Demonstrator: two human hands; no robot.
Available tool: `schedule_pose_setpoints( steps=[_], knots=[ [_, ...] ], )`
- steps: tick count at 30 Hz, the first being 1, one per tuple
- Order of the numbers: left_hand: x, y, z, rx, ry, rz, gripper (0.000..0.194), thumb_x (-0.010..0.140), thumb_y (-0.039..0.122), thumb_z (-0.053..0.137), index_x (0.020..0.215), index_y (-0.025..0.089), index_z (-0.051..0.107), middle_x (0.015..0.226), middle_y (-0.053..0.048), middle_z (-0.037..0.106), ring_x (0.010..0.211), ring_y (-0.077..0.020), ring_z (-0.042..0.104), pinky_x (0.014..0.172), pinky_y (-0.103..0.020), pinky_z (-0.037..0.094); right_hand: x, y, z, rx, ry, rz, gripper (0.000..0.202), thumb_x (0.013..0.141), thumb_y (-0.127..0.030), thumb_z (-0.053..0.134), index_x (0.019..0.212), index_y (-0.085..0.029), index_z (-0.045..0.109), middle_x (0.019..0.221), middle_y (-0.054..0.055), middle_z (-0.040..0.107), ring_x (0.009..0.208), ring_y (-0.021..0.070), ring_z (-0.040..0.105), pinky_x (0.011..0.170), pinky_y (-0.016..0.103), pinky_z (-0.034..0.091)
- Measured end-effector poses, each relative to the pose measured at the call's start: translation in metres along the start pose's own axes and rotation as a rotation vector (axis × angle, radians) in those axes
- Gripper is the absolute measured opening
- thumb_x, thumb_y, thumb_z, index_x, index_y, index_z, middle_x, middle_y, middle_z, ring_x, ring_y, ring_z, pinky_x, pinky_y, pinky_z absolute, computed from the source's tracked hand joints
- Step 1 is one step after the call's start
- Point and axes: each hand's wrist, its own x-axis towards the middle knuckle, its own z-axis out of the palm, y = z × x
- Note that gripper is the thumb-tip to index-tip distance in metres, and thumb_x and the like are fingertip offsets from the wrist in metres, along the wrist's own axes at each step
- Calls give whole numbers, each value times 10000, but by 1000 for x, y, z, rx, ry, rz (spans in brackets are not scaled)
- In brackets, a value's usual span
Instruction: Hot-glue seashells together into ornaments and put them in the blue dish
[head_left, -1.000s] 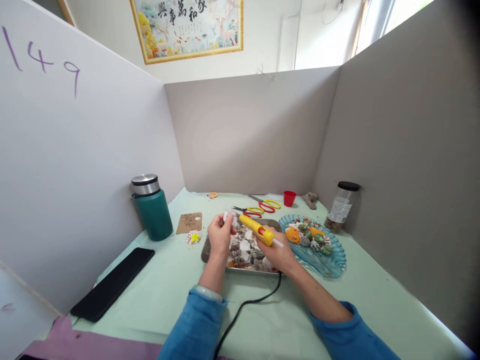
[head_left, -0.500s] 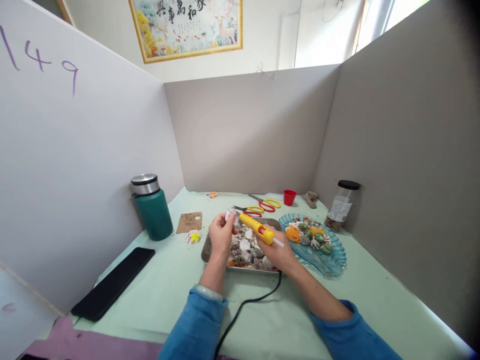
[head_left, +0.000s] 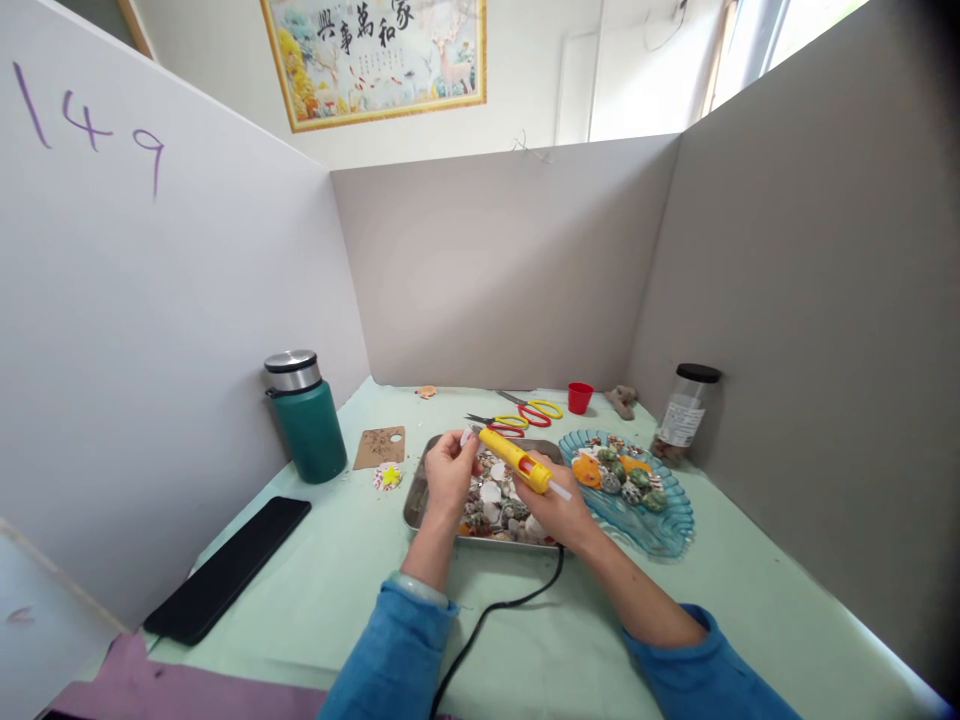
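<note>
A yellow hot glue gun (head_left: 510, 455) is gripped in my right hand (head_left: 561, 508), its nozzle pointing up and left and a clear glue stick poking out of the rear. My left hand (head_left: 448, 478) pinches a small white piece (head_left: 466, 436) right by the nozzle; whether it is a shell I cannot tell, and the fingers hide part of it. Both hands are over a metal tray (head_left: 412, 500) filled with shells (head_left: 491, 492) and small stones. From below my right hand a black cord (head_left: 511, 603) curves toward the near edge.
A blue scalloped dish (head_left: 664, 535) with shells stands right of the tray. Behind lie two pairs of scissors (head_left: 499, 423), (head_left: 541, 410) and a red cup (head_left: 580, 398). Left are a green bottle (head_left: 307, 430), a black flat object (head_left: 229, 570), a brown card (head_left: 379, 447) and a yellow-starred disc (head_left: 388, 476).
My left hand has shifted slightly right with the white piece, which has turned and shows less beside the nozzle. The glue gun stays nearly still. The whole view has dropped slightly.
</note>
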Motion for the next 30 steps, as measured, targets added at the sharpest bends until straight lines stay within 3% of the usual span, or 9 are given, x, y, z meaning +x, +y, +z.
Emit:
schedule_pose_setpoints(
  steps=[19, 25, 30],
  knots=[
    [1, 0, 0, -32, 20, -25, 340, 728, 472, 666, 823, 146, 647, 489, 48, 528, 428, -79, 459, 449, -182, 348, 0, 2, 1, 3, -15, 1, 49, 753, -227, 490, 720, -210, 522, 623, -26, 539, 584, 139, 497, 585, 241, 393],
    [1, 1, 0, -38, 19, -35, 360, 720, 486, 672, 843, 148, 666, 481, 51, 522, 427, -79, 450, 448, -182, 345, 1, 1, 0, 161, -47, 172, 178, 752, -307, 532, 814, -172, 630, 643, -7, 586, 593, 148, 539, 561, 247, 415],
    [0, 5, 0, -61, 11, -50, 369, 701, 478, 691, 850, 141, 670, 484, 48, 524, 426, -77, 446, 451, -183, 351, 1, -5, -3, 303, -108, 354, 288, 745, -360, 572, 905, -138, 663, 486, -41, 488, 448, 104, 434, 447, 224, 355]
  ],
)
